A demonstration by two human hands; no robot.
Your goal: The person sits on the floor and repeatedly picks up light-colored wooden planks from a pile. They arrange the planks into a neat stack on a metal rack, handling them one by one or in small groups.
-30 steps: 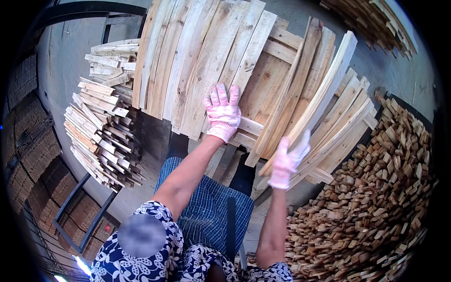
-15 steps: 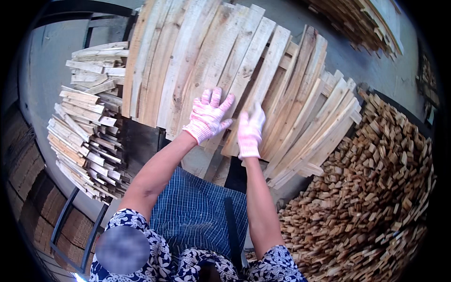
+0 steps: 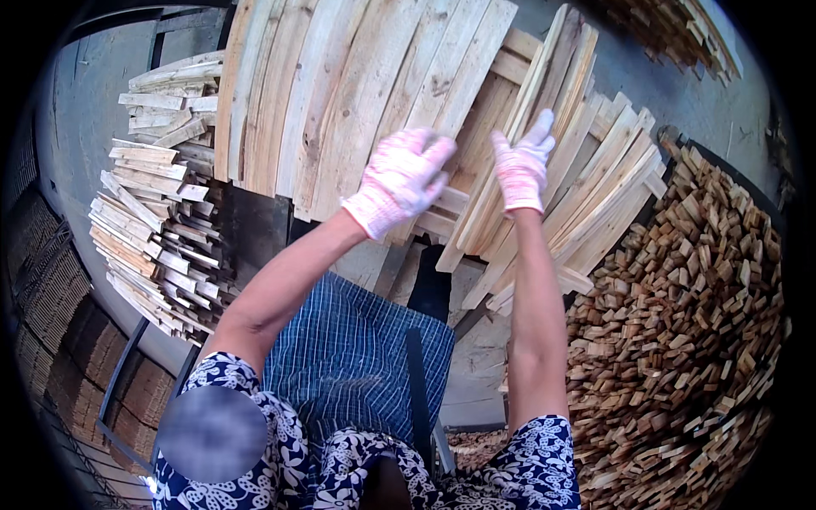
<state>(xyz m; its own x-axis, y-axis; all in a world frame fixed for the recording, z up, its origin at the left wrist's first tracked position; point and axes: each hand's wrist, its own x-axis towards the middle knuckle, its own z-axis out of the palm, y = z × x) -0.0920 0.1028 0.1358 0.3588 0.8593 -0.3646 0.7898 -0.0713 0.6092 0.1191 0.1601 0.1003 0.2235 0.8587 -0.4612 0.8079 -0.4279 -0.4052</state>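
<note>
My left hand (image 3: 401,180), in a pink-and-white knit glove, is over the near right edge of a row of pale wooden planks (image 3: 348,110) laid side by side. Its fingers are slightly bent and blurred, with thumb and forefinger apart and nothing seen between them. Further right, my right hand (image 3: 522,170), gloved alike, lies with fingers stretched and thumb apart against narrow wooden slats (image 3: 489,200) at the left edge of a looser pile. Between the hands a gap opens, showing crosswise wooden pieces (image 3: 450,201) below. Whether the right palm presses on the slats is hidden.
Short wood offcuts (image 3: 153,246) are stacked at the left. A large heap of small wood blocks (image 3: 671,340) fills the right side, behind a dark bar (image 3: 731,183). More stacked boards (image 3: 680,30) stand at the far right. A metal frame (image 3: 127,374) is at the lower left.
The middle planks have shifted together to the left, leaving a gap before the right pile. My right hand has moved right and away from me; my left hand has moved slightly right.
</note>
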